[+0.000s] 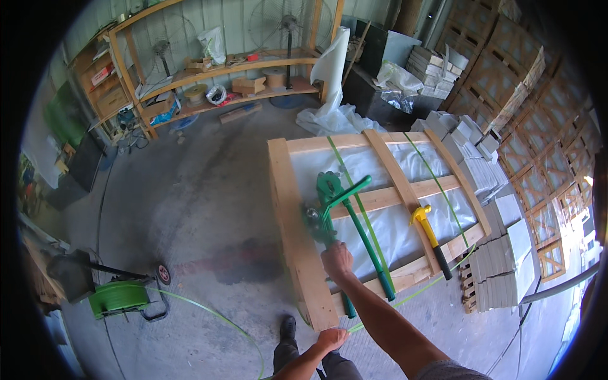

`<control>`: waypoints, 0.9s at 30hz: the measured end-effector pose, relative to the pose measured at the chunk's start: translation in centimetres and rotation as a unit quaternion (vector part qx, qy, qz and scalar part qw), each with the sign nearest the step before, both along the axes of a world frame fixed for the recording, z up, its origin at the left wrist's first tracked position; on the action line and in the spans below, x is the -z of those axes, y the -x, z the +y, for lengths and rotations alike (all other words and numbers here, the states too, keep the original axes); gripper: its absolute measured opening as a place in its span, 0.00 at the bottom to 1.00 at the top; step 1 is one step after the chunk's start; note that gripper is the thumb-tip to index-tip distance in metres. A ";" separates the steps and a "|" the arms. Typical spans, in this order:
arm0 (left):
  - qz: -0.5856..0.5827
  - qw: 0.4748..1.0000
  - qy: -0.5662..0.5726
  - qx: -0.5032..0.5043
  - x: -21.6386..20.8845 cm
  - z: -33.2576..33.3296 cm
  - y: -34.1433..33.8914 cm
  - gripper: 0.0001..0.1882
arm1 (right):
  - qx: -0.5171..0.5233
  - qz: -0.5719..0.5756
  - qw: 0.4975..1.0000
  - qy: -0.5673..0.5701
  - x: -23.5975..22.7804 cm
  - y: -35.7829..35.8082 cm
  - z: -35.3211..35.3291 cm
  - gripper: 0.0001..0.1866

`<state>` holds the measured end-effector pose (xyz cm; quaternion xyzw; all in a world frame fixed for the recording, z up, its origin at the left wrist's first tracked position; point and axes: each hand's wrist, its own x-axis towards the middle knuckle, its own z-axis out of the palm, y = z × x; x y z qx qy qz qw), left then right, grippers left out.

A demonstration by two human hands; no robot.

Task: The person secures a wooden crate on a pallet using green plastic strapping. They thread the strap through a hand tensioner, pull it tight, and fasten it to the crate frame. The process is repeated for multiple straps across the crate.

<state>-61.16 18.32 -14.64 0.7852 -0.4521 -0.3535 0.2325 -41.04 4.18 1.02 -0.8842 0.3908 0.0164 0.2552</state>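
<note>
In front of me is a wooden crate (278,190) with white plastic sheeting between its slats. Two green straps (441,188) cross its top. A green strapping tool (329,187) with long handles lies over the left part of the crate. My right hand (337,259) is closed on the lower part of this tool, at one handle; the fingers are partly hidden. At the crate's near edge, my left hand (332,339) is closed on a loose length of green strap that runs off to the right. A yellow hammer (427,231) with a black grip rests on the crate's right half.
To the left, a strap dispenser cart (120,297) with a green reel feeds strap across the concrete floor. Wooden shelving (221,69) stands along the far wall beside a roll of white plastic (332,63). Stacked grey slabs (500,253) and tall crates (481,69) line the right side.
</note>
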 end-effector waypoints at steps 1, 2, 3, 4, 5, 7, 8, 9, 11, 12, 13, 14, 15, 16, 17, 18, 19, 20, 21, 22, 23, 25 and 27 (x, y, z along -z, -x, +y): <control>0.003 1.000 0.006 -0.008 -0.1 0.0 0.0 0.22 | -0.008 -0.030 1.000 0.003 -0.4 0.4 0.2 0.16; 0.002 1.000 0.013 -0.008 -0.2 0.1 -0.1 0.22 | -0.008 -0.055 0.998 0.014 -0.7 1.0 0.7 0.17; -0.004 0.999 0.033 -0.010 -0.1 0.1 -0.1 0.22 | -0.005 -0.081 0.997 0.021 -1.0 1.6 1.3 0.18; -0.004 1.000 0.031 0.002 0.0 0.2 -0.1 0.21 | -0.018 -0.077 0.997 0.025 -1.1 2.3 1.9 0.19; -0.009 0.999 0.034 -0.003 0.2 0.2 -0.1 0.22 | -0.030 -0.074 0.996 0.027 -1.2 3.0 2.7 0.19; -0.006 1.000 0.010 0.011 0.8 0.2 0.1 0.22 | -0.044 -0.079 0.996 0.017 -1.1 4.8 4.4 0.21; 0.004 1.000 0.017 -0.005 1.2 0.2 0.1 0.22 | -0.048 -0.088 0.995 0.006 -1.0 5.8 5.3 0.22; 0.013 0.999 0.036 -0.022 1.5 0.3 0.3 0.22 | -0.050 -0.094 0.994 -0.007 -0.8 6.8 6.0 0.23; 0.019 0.994 0.079 -0.067 2.1 0.4 0.7 0.22 | -0.059 -0.093 0.994 -0.009 -0.5 8.3 7.1 0.26; 0.015 0.990 0.103 -0.093 2.3 0.5 0.8 0.22 | -0.063 -0.093 0.994 -0.009 -0.4 8.8 7.4 0.27; 0.024 0.988 0.109 -0.103 2.5 0.5 0.9 0.22 | -0.073 -0.084 0.994 -0.004 -0.4 9.0 7.3 0.28; 0.013 0.990 0.106 -0.091 2.6 0.5 0.9 0.22 | -0.084 -0.075 0.994 0.000 -0.6 9.1 6.9 0.28; 0.015 0.994 0.086 -0.062 2.6 0.4 0.8 0.22 | -0.098 -0.080 0.992 0.010 -1.0 8.9 6.5 0.29; 0.013 0.997 0.063 -0.040 2.6 0.4 0.8 0.22 | -0.096 -0.125 0.987 0.028 -1.6 8.3 5.7 0.29; 0.012 0.998 0.049 -0.022 2.6 0.3 0.7 0.22 | -0.098 -0.183 0.977 0.050 -2.5 7.4 4.8 0.29; 0.007 0.999 0.032 -0.012 2.5 0.2 0.7 0.22 | -0.084 -0.207 0.973 0.054 -3.6 6.4 3.9 0.28; 0.002 1.000 0.015 0.000 2.3 0.2 0.6 0.22 | -0.057 -0.258 0.964 -0.015 -5.0 4.9 2.7 0.24; -0.006 1.000 0.025 -0.002 2.1 0.1 0.5 0.21 | -0.070 -0.327 0.942 0.020 -6.3 3.0 1.8 0.21; -0.010 0.999 0.037 -0.014 1.9 0.0 0.5 0.22 | -0.046 -0.357 0.928 -0.100 -7.8 1.3 1.0 0.24; -0.006 0.999 0.044 -0.015 1.8 0.0 0.3 0.22 | -0.045 -0.410 0.880 -0.234 -9.1 -0.6 0.6 0.29; 0.002 0.999 0.040 -0.009 1.6 0.0 0.2 0.22 | -0.118 -0.434 0.865 -0.223 -10.3 -1.9 0.1 0.32; -0.019 0.999 0.039 0.002 1.4 -0.1 0.1 0.23 | -0.131 -0.349 0.866 -0.333 -11.8 -2.9 -0.3 0.31; -0.027 0.999 0.029 0.011 1.4 -0.1 0.0 0.23 | -0.136 -0.302 0.866 -0.375 -11.8 -1.1 -0.7 0.32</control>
